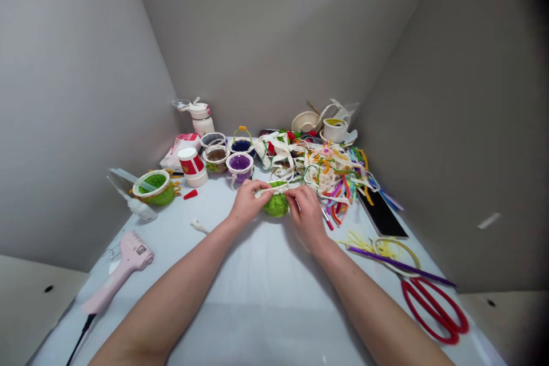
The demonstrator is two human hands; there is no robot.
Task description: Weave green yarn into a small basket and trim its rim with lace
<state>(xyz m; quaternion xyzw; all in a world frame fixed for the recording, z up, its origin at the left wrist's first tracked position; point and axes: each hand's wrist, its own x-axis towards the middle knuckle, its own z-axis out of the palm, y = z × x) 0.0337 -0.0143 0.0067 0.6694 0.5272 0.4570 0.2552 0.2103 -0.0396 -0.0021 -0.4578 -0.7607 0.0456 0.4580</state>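
Note:
A small green glittery cup (277, 205) stands on the white table (266, 291) between my two hands. My left hand (247, 200) is closed, pinching a strip of cream lace trim (269, 188) against the cup's rim on its left side. My right hand (305, 210) is closed too, its fingers pressed on the same lace at the cup's right side. The lace runs back toward the tangled pile (326, 168) of lace and coloured pipe cleaners behind.
Several decorated cups (239, 163), a red paper cup (190, 163) and a green basket (155, 187) stand at the back left. A pink glue gun (122, 270) lies front left. Red scissors (435, 307), a purple pipe cleaner (398, 265) and a black phone (383, 216) lie right.

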